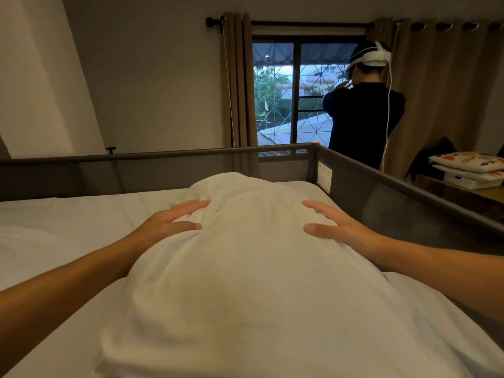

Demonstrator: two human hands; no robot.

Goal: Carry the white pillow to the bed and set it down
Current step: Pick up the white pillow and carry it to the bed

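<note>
Pillow (251, 268) was down on the bed (54, 227), near the rail at two o'clock. Best move, I'd say: ease both palms off together so it stayed flat. Left hand (169, 222) lay spread at its ten o'clock flank, right hand (332, 225) spread at two, neither gripping.

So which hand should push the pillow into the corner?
Probably the left hand: it presses the white pillow on the side away from the bed rail. The right hand sits rail-side.

The small label (324, 178) on the bed rail (409, 186) is too blurred to read.
</note>
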